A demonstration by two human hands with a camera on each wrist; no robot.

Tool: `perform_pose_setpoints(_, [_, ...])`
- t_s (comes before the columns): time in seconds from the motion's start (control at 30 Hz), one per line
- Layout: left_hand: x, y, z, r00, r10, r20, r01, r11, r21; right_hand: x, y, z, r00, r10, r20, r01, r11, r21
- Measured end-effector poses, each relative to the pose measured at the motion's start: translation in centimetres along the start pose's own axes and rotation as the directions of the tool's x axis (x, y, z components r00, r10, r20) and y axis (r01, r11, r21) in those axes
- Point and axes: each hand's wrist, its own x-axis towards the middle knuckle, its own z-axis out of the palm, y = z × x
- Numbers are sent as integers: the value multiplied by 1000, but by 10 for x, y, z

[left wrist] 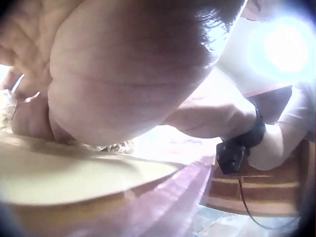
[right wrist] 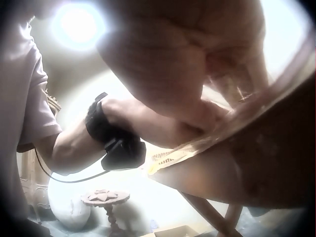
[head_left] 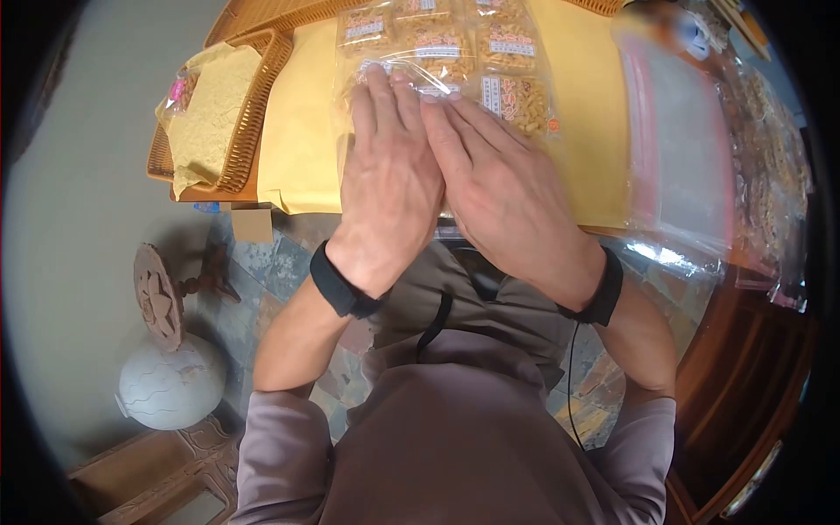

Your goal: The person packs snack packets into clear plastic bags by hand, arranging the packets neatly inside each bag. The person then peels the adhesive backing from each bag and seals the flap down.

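A clear plastic bag lies on the yellow-covered table, holding several small packets of tan, nut-like pieces with white and red printed labels. Flat across its near part lies my left hand, fingers extended forward. My right hand rests beside it with straight fingers, its fingertips meeting the left hand's fingers over the packets. The left wrist view shows the left palm low over the yellow cover. From below, the right palm appears close above the table edge. Both hands hide the nearest packets.
A wicker basket with crumpled yellow paper stands at left. Clear pink-edged bags lie at right, beside more bagged packets. A carved stool and round white jar stand on the floor at left.
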Motion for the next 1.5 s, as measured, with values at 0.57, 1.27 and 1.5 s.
perform_pose_setpoints(0.57, [7,-7,22,988,136,-71,-141,988,-65,2,20,17,981,-123,-148,115,991,-62])
perform_pose_setpoints(1.27, [-10,2,4,980,-138,146,191,864,-465,-6,21,9,986,-79,-148,87,995,48])
perform_pose_setpoints(1.5, [2,-6,10,980,-105,172,184,816,-548,-9,21,9,994,-56,-95,65,993,98])
